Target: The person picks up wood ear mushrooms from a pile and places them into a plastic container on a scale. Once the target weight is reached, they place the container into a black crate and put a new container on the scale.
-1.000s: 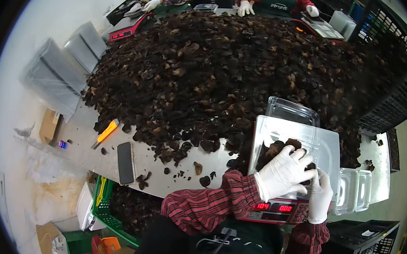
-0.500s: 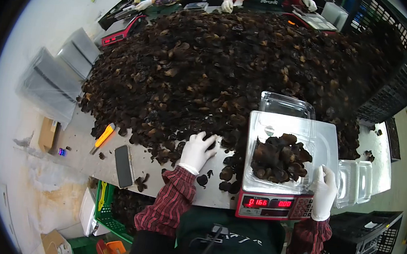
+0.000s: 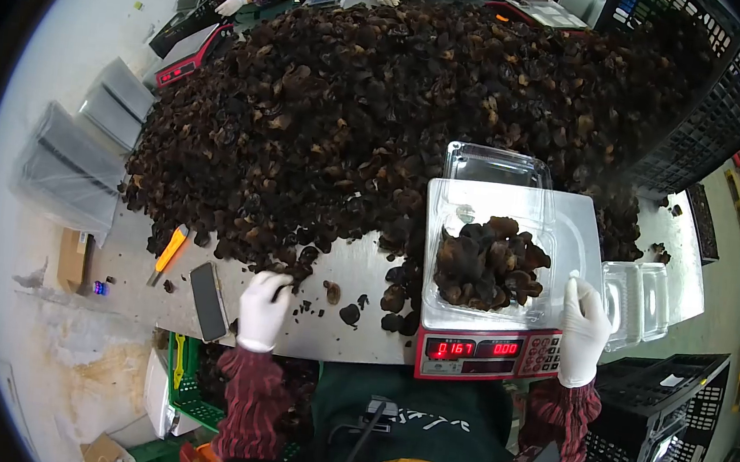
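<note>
My left hand (image 3: 262, 311), in a white glove, is at the front edge of a big heap of dark wood ear mushrooms (image 3: 346, 113). Its fingers are bent and slightly apart, close to a few pieces; I see nothing clearly gripped. By the right edge of a red digital scale (image 3: 547, 333), my gloved right hand (image 3: 585, 334) has its fingers extended and holds nothing visible. On the scale's plate sits an open clear plastic box (image 3: 555, 249) containing a clump of wood ear mushrooms (image 3: 491, 265). The display reads 0.167.
An orange utility knife (image 3: 172, 249) and a phone (image 3: 208, 302) lie left of my hand. Empty clear boxes (image 3: 635, 301) stand right of the scale, near black crates (image 3: 654, 428). Two people work across the heap beside another red scale (image 3: 192, 58).
My left hand has moved left along the heap's edge, and more bare tabletop shows behind it. My right hand stays beside the scale. The reading went from 0.166 to 0.167; the view shifted.
</note>
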`<action>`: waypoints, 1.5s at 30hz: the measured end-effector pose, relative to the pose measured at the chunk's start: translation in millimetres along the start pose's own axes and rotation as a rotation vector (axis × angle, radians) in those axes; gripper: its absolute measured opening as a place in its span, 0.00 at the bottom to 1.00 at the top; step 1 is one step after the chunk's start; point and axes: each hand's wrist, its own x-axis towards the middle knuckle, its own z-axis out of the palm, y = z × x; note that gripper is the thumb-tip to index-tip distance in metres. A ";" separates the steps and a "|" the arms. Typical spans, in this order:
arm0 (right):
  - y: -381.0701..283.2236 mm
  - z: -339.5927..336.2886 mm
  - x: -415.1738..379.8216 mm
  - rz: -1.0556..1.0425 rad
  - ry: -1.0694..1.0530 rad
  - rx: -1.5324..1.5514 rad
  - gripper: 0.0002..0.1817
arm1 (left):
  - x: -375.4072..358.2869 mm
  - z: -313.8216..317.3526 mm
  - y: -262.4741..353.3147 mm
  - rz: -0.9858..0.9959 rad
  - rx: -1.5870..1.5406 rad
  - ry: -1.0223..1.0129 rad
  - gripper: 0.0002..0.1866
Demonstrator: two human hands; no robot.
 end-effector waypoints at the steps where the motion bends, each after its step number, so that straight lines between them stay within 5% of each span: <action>1: -2.5 0.4 -0.3 -0.328 -0.076 -0.051 0.10 | -10.1 -16.2 -9.2 -0.049 0.082 -0.062 0.05; 3: -26.5 2.1 0.8 -0.828 -0.282 -0.241 0.12 | -33.5 -45.2 -36.6 -0.142 0.234 -0.205 0.05; 5: -58.4 6.9 -3.6 -0.909 -0.510 -0.624 0.20 | -48.4 -61.7 -50.0 -0.260 0.315 -0.340 0.06; 8: -62.2 39.3 6.5 -1.189 -0.648 -0.610 0.21 | -76.0 -85.3 -75.4 -0.435 0.475 -0.363 0.12; 14: -61.7 66.7 6.9 -1.203 -0.724 -0.647 0.11 | -79.0 -84.9 -67.7 -0.371 0.760 -0.347 0.10; 18: -54.8 68.6 6.0 -1.206 -0.665 -0.629 0.06 | -53.4 -48.7 -29.3 -0.131 0.445 -0.117 0.12; 21: -59.0 65.8 9.0 -1.089 -0.588 -0.548 0.06 | -45.8 -3.2 1.0 0.072 0.120 -0.188 0.17; 24: -68.6 67.6 7.3 -0.620 -0.449 -0.211 0.08 | -43.5 39.9 23.8 0.136 0.129 -0.220 0.24; 26: -110.1 58.3 -5.5 -0.250 -0.827 0.156 0.18 | -44.7 58.4 40.3 0.133 0.219 -0.233 0.22; 28: -147.2 46.5 -15.4 -0.248 -1.087 0.058 0.26 | -49.8 79.8 34.1 0.137 0.085 -0.185 0.16; 30: -139.4 46.9 -12.3 -0.352 -0.856 0.151 0.28 | -53.7 84.7 29.7 0.108 0.048 -0.176 0.13; 33: -124.1 30.7 8.8 -0.122 -0.468 0.370 0.14 | -57.5 80.5 21.3 0.046 -0.056 -0.024 0.06; 37: -65.2 0.4 33.8 -0.099 -0.005 0.181 0.13 | -47.3 54.4 3.4 -0.206 -0.321 0.065 0.06; 40: 20.1 -10.3 40.6 -0.383 0.049 -0.207 0.16 | -15.7 37.7 9.6 -0.284 -0.329 0.217 0.09; 43: 6.2 -4.4 5.5 0.117 -0.179 0.112 0.17 | 26.2 38.9 55.1 -0.053 -0.386 0.262 0.11; 45: 17.4 0.8 -4.0 0.110 -0.238 0.099 0.20 | 48.6 44.8 110.1 0.123 -0.548 0.203 0.12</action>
